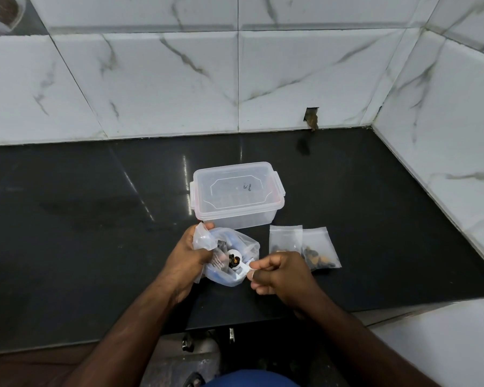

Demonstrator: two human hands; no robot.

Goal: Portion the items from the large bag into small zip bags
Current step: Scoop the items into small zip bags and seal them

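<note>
A: The large bag point(229, 258) is gripped at its mouth by the left hand point(186, 256), low on the bench point(67, 219).

B: A white spoon point(239, 263) of dark bits is pinched by the right hand point(280, 275). A lidded box point(236, 195) sits behind; two filled zip bags point(305, 247) lie alongside.

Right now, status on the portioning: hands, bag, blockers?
Left hand grips large bag open. Right hand pinches white spoon, dark pieces loaded. Two small zip bags filled, lying right of it. Lidded container behind; nothing blocking.
</note>
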